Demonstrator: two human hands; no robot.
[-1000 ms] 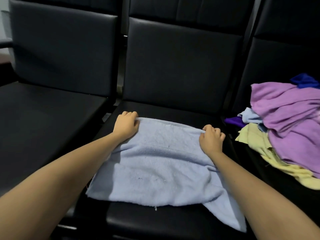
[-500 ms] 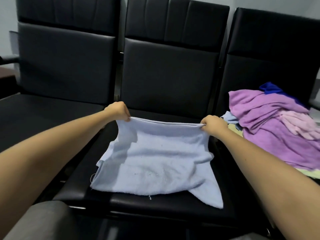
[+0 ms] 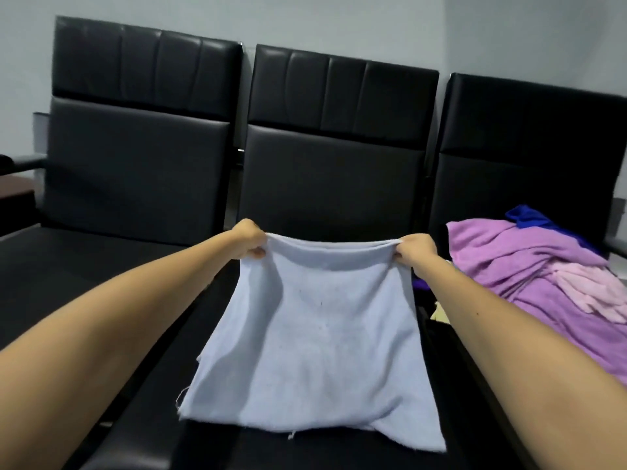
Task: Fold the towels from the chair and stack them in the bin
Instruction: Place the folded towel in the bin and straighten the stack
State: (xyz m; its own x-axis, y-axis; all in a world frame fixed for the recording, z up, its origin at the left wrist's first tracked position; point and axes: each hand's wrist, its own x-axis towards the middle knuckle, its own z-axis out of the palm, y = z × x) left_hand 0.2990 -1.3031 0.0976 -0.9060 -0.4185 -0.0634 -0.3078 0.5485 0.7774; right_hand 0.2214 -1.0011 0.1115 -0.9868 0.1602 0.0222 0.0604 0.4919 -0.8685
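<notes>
The left hand [image 3: 249, 240] pinches one upper corner of a pale blue towel [image 3: 315, 351], which is held up over the seat of the middle black chair [image 3: 332, 184] (its frayed lower edge hangs down to the cushion). The right hand [image 3: 415, 249] pinches the other upper corner, and the top hem is stretched between them. On the right chair [image 3: 526, 147] lie a purple towel [image 3: 509, 266], a pink towel [image 3: 590, 290] and a dark blue towel [image 3: 529, 217] in a heap.

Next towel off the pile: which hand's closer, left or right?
Right, probably. The right hand grips the blue towel at the corner beside the purple pile; the left hand is across the towel, farther away. Both are occupied now.
</notes>
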